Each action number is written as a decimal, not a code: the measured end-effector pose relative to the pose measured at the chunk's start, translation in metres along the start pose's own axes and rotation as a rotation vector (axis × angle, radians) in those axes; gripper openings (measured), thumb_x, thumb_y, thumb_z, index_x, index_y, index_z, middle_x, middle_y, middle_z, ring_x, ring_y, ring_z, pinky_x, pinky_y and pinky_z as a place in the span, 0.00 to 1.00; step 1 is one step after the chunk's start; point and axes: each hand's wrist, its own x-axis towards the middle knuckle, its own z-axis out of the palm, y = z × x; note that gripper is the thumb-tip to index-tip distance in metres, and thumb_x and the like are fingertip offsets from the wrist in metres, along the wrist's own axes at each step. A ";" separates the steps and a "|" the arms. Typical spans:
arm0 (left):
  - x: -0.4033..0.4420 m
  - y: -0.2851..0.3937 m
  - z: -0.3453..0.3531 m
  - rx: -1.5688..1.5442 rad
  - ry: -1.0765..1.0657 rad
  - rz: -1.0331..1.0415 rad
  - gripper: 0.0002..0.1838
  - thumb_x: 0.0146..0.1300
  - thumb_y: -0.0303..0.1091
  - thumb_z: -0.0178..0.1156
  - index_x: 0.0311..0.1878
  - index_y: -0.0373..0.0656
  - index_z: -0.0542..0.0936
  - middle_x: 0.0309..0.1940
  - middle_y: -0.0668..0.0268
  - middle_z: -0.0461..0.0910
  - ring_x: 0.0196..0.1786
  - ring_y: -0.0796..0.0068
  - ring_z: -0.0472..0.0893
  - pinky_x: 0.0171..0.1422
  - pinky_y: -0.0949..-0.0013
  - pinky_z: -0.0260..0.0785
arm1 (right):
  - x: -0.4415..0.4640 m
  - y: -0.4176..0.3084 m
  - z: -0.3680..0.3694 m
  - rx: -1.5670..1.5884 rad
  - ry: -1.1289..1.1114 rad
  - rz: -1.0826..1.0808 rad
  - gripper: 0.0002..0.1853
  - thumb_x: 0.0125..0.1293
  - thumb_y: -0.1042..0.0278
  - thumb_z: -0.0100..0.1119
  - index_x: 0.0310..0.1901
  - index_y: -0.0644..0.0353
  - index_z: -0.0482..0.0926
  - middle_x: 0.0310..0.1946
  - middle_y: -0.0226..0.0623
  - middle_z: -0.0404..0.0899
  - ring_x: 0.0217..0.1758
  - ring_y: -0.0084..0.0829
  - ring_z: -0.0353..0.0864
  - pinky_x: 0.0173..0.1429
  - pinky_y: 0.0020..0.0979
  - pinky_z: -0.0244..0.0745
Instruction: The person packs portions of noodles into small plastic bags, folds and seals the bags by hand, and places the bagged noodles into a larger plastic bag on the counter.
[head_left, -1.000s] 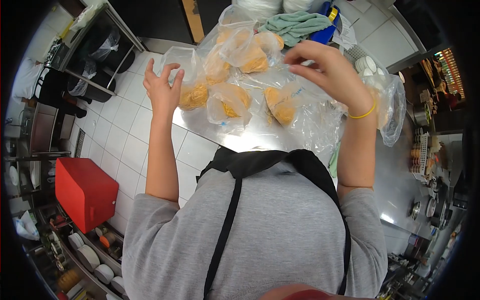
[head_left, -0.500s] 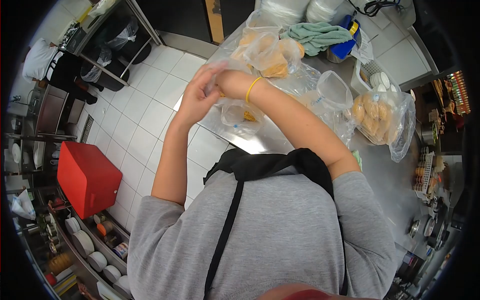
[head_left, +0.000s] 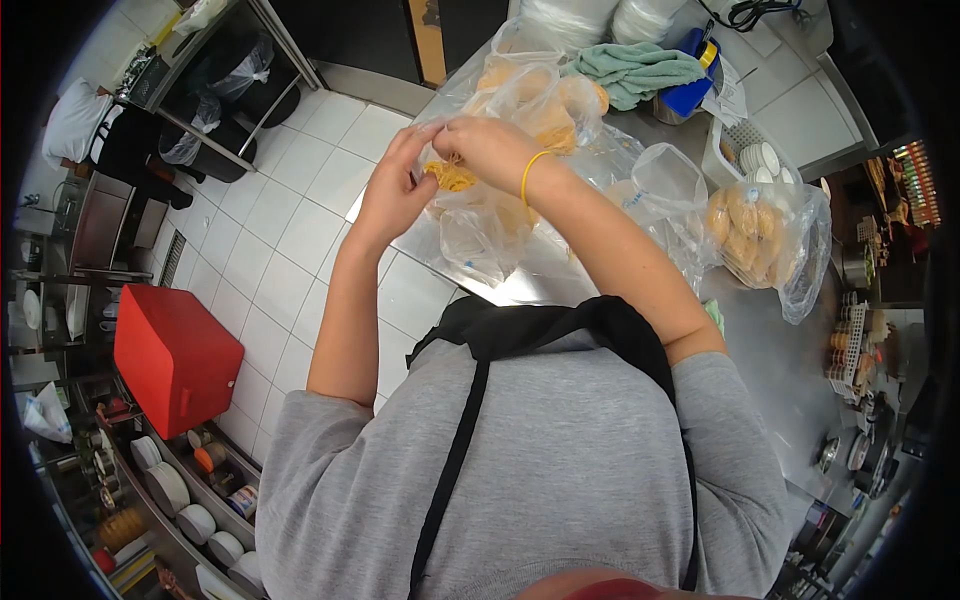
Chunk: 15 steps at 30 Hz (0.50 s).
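My left hand (head_left: 393,190) and my right hand (head_left: 485,150) meet at the far left edge of the metal table (head_left: 530,284). Their fingers close on the top of a clear plastic bag, and yellow strands (head_left: 452,176) show between the hands. The fingertips partly hide the bag. A yellow band circles my right wrist. Just below my right hand lies another clear bag (head_left: 478,243), mostly see-through. More bags with yellow-orange food (head_left: 556,138) sit behind my right hand.
A green cloth (head_left: 636,72), a blue object (head_left: 690,75) and a white basket (head_left: 733,150) are at the back. Bagged bread-like pieces (head_left: 745,225) lie at the right. A red box (head_left: 178,355) stands on the floor at left. Another person (head_left: 85,125) is far left.
My right hand has crossed from the right side of the table to meet my left hand. Both have closed on the bag top. The view has shifted.
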 end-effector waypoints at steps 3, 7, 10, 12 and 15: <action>0.005 -0.003 0.001 -0.110 -0.039 -0.062 0.30 0.47 0.17 0.49 0.58 0.45 0.69 0.55 0.64 0.65 0.51 0.74 0.69 0.47 0.77 0.64 | -0.001 0.005 -0.025 0.177 0.145 -0.027 0.03 0.53 0.76 0.55 0.31 0.61 0.75 0.31 0.39 0.77 0.36 0.37 0.78 0.42 0.31 0.72; 0.007 0.001 0.001 -0.090 -0.128 -0.086 0.28 0.51 0.20 0.52 0.59 0.45 0.68 0.57 0.64 0.62 0.60 0.72 0.63 0.58 0.72 0.62 | -0.013 0.010 -0.080 0.489 0.257 -0.056 0.07 0.52 0.77 0.58 0.35 0.63 0.75 0.30 0.34 0.77 0.33 0.25 0.79 0.39 0.24 0.73; 0.006 0.003 0.002 -0.174 -0.154 -0.025 0.26 0.54 0.27 0.58 0.58 0.47 0.70 0.58 0.62 0.60 0.62 0.67 0.61 0.60 0.68 0.60 | -0.048 0.020 -0.141 0.325 0.376 -0.072 0.09 0.54 0.79 0.57 0.39 0.64 0.76 0.31 0.29 0.78 0.35 0.20 0.77 0.39 0.23 0.74; 0.005 0.005 0.001 -0.130 -0.125 -0.032 0.24 0.54 0.31 0.60 0.57 0.49 0.72 0.59 0.61 0.59 0.62 0.65 0.61 0.61 0.66 0.60 | -0.078 0.010 -0.180 0.542 0.398 0.199 0.10 0.52 0.79 0.56 0.38 0.66 0.77 0.33 0.36 0.79 0.35 0.25 0.77 0.40 0.27 0.73; 0.009 0.014 -0.001 0.128 0.008 0.027 0.21 0.55 0.37 0.62 0.53 0.52 0.75 0.59 0.60 0.59 0.59 0.63 0.62 0.60 0.64 0.59 | -0.113 0.015 -0.209 0.518 0.429 0.302 0.10 0.48 0.86 0.54 0.35 0.67 0.76 0.28 0.31 0.77 0.32 0.20 0.76 0.37 0.21 0.72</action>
